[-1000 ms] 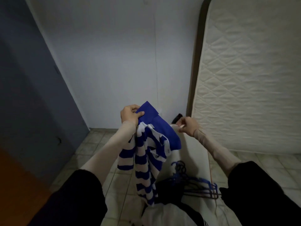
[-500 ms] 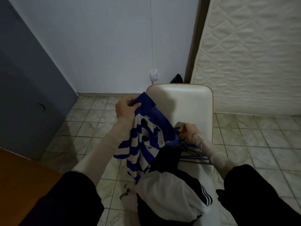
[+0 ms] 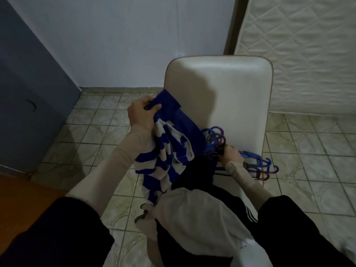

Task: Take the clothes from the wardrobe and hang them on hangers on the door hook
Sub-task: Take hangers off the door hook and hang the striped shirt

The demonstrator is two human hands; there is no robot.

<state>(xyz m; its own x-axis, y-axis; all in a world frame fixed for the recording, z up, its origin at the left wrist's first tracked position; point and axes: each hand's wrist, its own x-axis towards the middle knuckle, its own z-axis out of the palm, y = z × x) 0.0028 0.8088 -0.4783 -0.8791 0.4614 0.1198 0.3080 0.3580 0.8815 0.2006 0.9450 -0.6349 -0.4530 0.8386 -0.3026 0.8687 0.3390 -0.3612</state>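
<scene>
My left hand (image 3: 141, 112) grips the blue collar of a blue-and-white striped shirt (image 3: 169, 151), which hangs down over the chair's left side. My right hand (image 3: 231, 153) reaches into a bundle of blue and purple plastic hangers (image 3: 215, 138) lying on the chair seat, its fingers curled around them near the hooks. A white garment (image 3: 194, 218) and a black one with white stripes (image 3: 244, 209) lie heaped on the seat's near end.
The cream chair (image 3: 221, 89) stands on a tiled floor (image 3: 92, 132) against a pale wall. A quilted mattress (image 3: 308, 54) leans upright at the right. A grey-blue panel (image 3: 28, 93) is at the left, with a wooden surface (image 3: 23, 199) below it.
My view has tipped down toward the chair. My right hand dropped from the shirt's collar to the hangers on the seat. My left hand lowered the shirt a little.
</scene>
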